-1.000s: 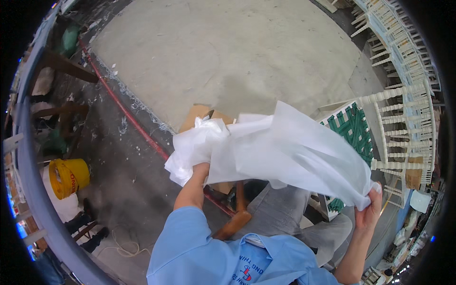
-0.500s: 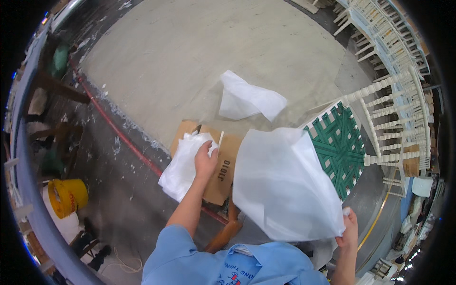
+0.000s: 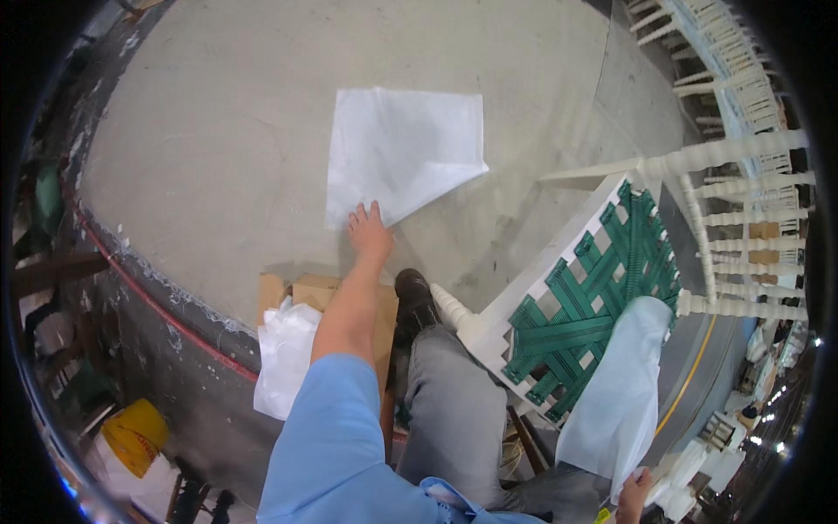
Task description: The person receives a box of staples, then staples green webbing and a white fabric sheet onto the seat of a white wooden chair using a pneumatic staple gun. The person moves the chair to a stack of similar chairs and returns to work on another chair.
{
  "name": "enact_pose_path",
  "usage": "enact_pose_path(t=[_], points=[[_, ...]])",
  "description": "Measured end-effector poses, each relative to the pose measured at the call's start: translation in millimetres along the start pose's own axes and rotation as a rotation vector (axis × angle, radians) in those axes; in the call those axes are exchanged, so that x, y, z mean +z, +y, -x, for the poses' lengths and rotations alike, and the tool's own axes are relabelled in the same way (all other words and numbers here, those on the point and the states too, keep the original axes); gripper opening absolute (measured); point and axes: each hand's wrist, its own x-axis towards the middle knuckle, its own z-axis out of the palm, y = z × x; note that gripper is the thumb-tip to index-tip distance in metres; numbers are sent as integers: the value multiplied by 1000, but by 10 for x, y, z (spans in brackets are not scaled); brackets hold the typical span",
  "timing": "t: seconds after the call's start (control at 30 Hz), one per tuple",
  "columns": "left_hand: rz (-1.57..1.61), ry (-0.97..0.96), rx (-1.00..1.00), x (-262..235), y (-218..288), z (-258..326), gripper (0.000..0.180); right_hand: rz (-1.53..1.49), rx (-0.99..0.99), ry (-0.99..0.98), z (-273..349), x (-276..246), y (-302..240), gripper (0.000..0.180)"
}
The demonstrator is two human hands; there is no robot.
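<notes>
A white thin sheet lies spread flat on the grey concrete floor. My left hand reaches out and presses its near edge, fingers flat and apart. My right hand at the lower right grips a second white sheet that hangs over the seat of a white chair with a green woven seat. My dark shoe rests beside the chair's front leg.
A brown cardboard box with more white sheets sits by my left arm. A yellow bucket stands at the lower left. More white spindle chairs line the right side. A red line edges the concrete slab.
The sheet that was in the air now lies flat on the floor under my left hand. My right hand has carried the other sheet down onto the chair seat.
</notes>
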Motion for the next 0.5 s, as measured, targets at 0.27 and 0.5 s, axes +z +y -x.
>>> enact_pose_path(t=[0.27,0.5], points=[[31,136,134,428,-197,-408,32,-100,50,1,-403,377,287,20],[1387,-77,143,-941,-608,279,12,-256,38,94,-531,470,460,24]])
